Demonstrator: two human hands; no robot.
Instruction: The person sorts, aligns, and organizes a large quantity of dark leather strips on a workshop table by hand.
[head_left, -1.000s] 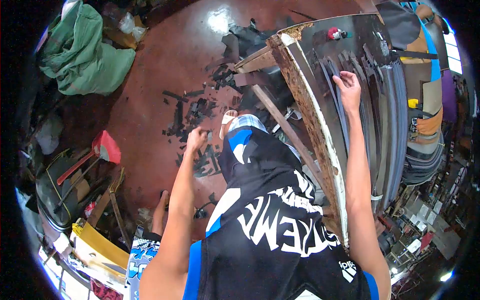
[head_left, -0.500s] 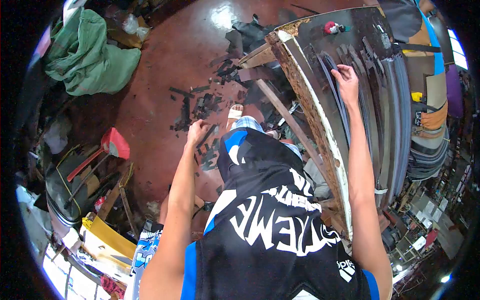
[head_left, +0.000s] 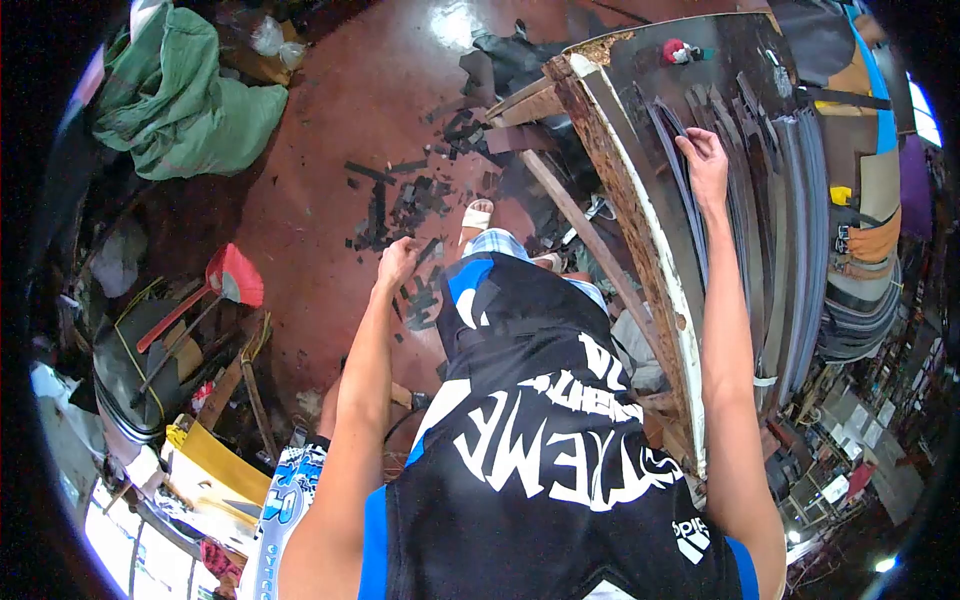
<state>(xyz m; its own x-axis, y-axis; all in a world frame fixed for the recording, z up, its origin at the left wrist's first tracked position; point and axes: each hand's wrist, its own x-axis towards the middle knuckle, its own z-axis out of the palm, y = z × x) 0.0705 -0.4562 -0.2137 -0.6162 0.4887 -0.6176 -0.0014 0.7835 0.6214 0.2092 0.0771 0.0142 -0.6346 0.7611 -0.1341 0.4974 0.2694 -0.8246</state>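
Over a worktable, long dark strips lie side by side in bundles. My right hand is closed at the left bundles, thumb and fingertips bent together beside a thin grey-blue strip. Whether the strip is between the fingers is hard to make out. My left hand hangs above the red floor, its fingers curled inward. What it holds, if anything, is hidden. Dark offcuts lie scattered on the floor beyond it.
The table's worn wooden edge runs along my right side. A small red-and-white bundle sits at its far end. On the left are a green sack, a red dustpan and a yellow object. Another person's patterned clothing shows at lower left.
My right hand has shifted slightly right in view, its thumb and fingers drawn closer together. My left hand has barely moved. The view has tilted slightly.
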